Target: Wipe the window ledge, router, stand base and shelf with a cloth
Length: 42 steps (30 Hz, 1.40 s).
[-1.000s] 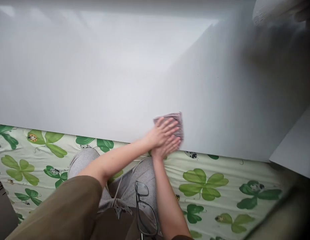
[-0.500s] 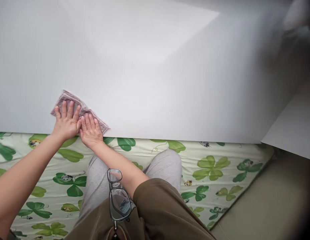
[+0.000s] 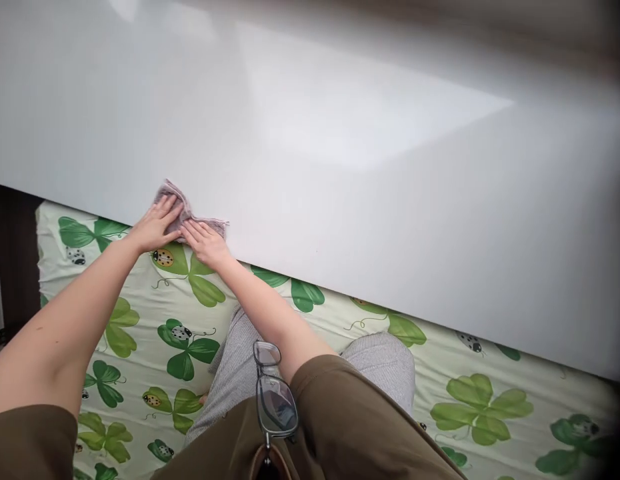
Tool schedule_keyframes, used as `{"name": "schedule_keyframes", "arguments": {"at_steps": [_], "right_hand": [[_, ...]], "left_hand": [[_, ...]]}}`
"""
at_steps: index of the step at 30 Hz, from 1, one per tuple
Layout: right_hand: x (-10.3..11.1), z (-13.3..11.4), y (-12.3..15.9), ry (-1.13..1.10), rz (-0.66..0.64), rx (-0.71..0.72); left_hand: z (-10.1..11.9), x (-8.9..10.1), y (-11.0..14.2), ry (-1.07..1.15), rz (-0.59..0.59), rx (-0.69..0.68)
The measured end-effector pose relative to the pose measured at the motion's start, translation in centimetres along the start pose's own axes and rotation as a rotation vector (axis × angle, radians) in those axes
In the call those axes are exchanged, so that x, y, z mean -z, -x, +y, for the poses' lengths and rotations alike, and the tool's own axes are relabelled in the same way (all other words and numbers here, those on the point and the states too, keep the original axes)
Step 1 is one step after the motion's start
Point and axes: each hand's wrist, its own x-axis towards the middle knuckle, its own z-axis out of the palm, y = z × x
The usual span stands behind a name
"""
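A folded pinkish-grey cloth lies bunched on the white tabletop, close to its near edge. My left hand rests flat on the cloth's left part, thumb stretched out towards the right. Beside it, my right hand presses on the cloth's right part with straight fingers. The fingertips of the right hand almost meet the left thumb. Both hands are open, on top of the cloth rather than wrapped round it. Parts of the cloth under the palms are hidden.
A clover-and-ladybird patterned sheet spreads below the table edge, under my legs in striped trousers. Eyeglasses hang at my chest. A dark brown panel stands at the left. Light reflects off the tabletop.
The view has turned, so the table edge now slants down to the right. The cloth is more bunched between my hands, and the left hand has swung, its fingers pointing more to the right.
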Motion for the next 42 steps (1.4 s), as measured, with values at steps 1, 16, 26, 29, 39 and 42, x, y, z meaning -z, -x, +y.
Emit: {"name": "schedule_keyframes", "arguments": {"at_steps": [1, 16, 26, 29, 39, 42], "right_hand": [[0.5, 0.0, 0.3, -0.003, -0.028, -0.038], [0.1, 2.0, 4.4, 0.145, -0.078, 0.019], [5.8, 2.9, 11.2, -0.017, -0.141, -0.247], [10.6, 4.6, 15.5, -0.339, -0.136, -0.439], [23.2, 6.9, 27.1, -1.289, 0.264, -0.839], [24.7, 7.6, 29.0, -1.291, 0.363, -0.787]], "left_hand": [[0.2, 0.4, 0.2, 0.005, -0.020, -0.006], [1.2, -2.0, 2.2, -0.085, -0.027, 0.017], [15.6, -5.3, 3.1, 0.097, -0.032, 0.230], [21.2, -4.8, 2.2, 0.375, -0.100, 0.254], [31.9, -0.4, -2.4, 1.528, -0.588, 0.293], [34.7, 0.5, -3.8, 1.444, -0.537, 0.361]]}}
